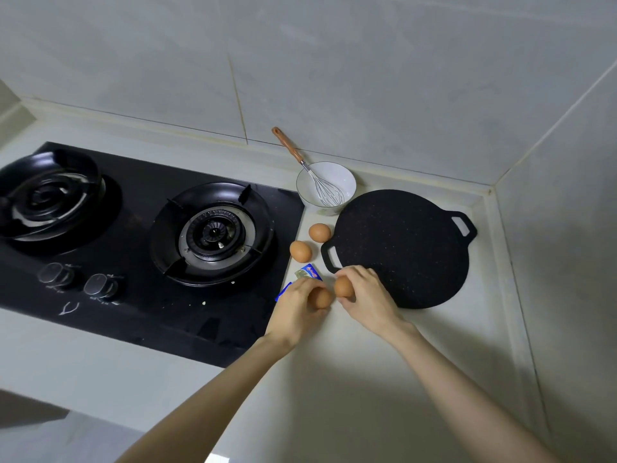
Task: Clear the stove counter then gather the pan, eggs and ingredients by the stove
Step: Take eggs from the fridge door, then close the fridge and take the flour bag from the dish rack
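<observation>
The pan (400,248), a flat round black speckled griddle with two loop handles, is lying flat on the pale counter (367,362) right of the stove (140,202). Two brown eggs are resting just beside its left handle: the far egg (319,232) and the near egg (300,251). The left hand (297,312) is gripping a third egg (321,298) and the right hand (367,295) a fourth egg (344,286), nearly touching. A blue and silver packet (309,273) is lying partly hidden under the left hand.

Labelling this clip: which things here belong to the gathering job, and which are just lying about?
Job: flat black pan; two loose eggs; egg in left hand; egg in right hand; blue-and-white packet.
Lying about: white bowl; whisk; gas hob.
</observation>
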### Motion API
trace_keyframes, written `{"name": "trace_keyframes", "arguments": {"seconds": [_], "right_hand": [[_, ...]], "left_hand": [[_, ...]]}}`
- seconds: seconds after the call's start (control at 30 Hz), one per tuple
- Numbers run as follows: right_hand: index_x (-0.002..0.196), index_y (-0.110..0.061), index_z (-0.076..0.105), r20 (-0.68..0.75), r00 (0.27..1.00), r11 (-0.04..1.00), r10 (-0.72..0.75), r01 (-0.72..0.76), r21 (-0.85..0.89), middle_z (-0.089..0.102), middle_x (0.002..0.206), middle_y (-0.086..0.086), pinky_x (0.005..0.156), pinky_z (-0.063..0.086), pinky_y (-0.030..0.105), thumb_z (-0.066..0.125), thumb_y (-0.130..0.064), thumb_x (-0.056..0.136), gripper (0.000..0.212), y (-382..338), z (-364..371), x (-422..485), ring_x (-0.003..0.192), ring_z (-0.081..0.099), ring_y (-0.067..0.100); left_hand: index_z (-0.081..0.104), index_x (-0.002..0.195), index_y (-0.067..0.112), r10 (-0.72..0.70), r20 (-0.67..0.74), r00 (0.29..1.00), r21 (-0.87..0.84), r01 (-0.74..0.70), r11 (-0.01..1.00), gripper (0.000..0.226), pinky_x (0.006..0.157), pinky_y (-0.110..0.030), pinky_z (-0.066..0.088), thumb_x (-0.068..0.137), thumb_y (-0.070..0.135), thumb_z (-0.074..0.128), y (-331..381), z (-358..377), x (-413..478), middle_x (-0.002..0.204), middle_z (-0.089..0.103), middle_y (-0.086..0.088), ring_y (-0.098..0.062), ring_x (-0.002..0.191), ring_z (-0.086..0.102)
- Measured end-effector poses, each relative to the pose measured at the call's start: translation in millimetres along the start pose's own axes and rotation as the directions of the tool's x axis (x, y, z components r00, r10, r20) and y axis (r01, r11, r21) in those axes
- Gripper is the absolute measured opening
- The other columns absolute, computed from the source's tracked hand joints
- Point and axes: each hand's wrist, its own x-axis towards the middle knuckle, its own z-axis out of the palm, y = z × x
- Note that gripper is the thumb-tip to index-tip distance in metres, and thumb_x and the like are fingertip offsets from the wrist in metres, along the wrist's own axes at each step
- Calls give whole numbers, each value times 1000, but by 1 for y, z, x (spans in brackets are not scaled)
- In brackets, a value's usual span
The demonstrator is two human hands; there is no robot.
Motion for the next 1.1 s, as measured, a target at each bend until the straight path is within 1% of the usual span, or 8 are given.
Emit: {"name": "trace_keyframes", "arguments": {"seconds": [0.2, 0.4, 0.47, 0.6, 0.73, 0.87, 0.97, 1.1], "right_hand": [[123, -22, 55, -13, 1000, 1000, 13, -13, 11, 53, 126, -10, 83, 47, 30, 64, -16, 85, 39, -6, -10, -2, 113, 45, 17], [121, -19, 58, -63, 998, 993, -11, 18, 120, 57, 121, -4, 88, 43, 29, 61, -10, 84, 39, -29, -30, 0, 111, 47, 16], [118, -21, 59, -86, 995, 987, -45, 58, 152, 58, 116, -4, 88, 44, 31, 62, -10, 84, 37, -39, -35, 0, 108, 49, 17], [114, -23, 60, -114, 985, 968, -130, 151, 199, 53, 105, -14, 87, 43, 29, 63, -13, 85, 31, -68, -45, 2, 104, 51, 14], [112, -28, 60, -140, 969, 947, -204, 231, 224, 59, 106, -7, 84, 47, 30, 63, -17, 86, 29, -98, -50, 4, 101, 56, 12], [115, -27, 60, -133, 968, 934, -212, 240, 263, 52, 88, -16, 83, 45, 29, 61, -19, 88, 29, -131, -53, -5, 96, 55, 15], [115, -30, 59, -120, 959, 926, -256, 279, 255, 55, 102, -14, 79, 42, 18, 61, -20, 88, 29, -158, -48, -17, 101, 56, 8], [118, -27, 59, -92, 939, 900, -332, 344, 269, 58, 117, -10, 84, 47, 23, 62, -17, 88, 32, -200, -33, -41, 102, 56, 10]], "left_hand": [[61, 104, 20, 9, 31, 999, 50, -11, 999, 30, 82, -24, 45, 75, 16, 71, -3, -2, 0, 103, 60, 9, -9, 92, 53], [55, 110, 38, -51, 16, 999, 91, 50, 995, 40, 76, -30, 48, 75, 28, 73, 0, -11, -12, 108, 52, 22, -3, 96, 47], [56, 114, 36, -53, -13, 999, 94, 54, 994, 40, 78, -33, 49, 78, 33, 72, 1, -19, -19, 114, 53, 20, -6, 102, 49], [57, 112, 35, -31, -138, 990, 63, 40, 997, 28, 77, -32, 49, 85, 38, 64, 6, -47, -36, 111, 56, 18, -6, 100, 53], [59, 118, 29, -18, -298, 954, 37, 31, 999, 32, 85, -30, 49, 87, 32, 64, 10, -83, -58, 116, 61, 14, -5, 102, 57], [62, 117, 24, -21, -408, 913, 4, 25, 1000, 29, 89, -28, 50, 88, 25, 64, 12, -119, -89, 114, 64, 12, -4, 100, 60], [63, 117, 23, -28, -452, 892, -11, 25, 1000, 28, 89, -29, 51, 89, 23, 63, 14, -142, -116, 114, 64, 13, -3, 100, 60], [62, 118, 25, -55, -500, 864, -26, 48, 999, 28, 88, -25, 50, 90, 21, 62, 12, -169, -161, 115, 64, 14, -2, 99, 60]]}}
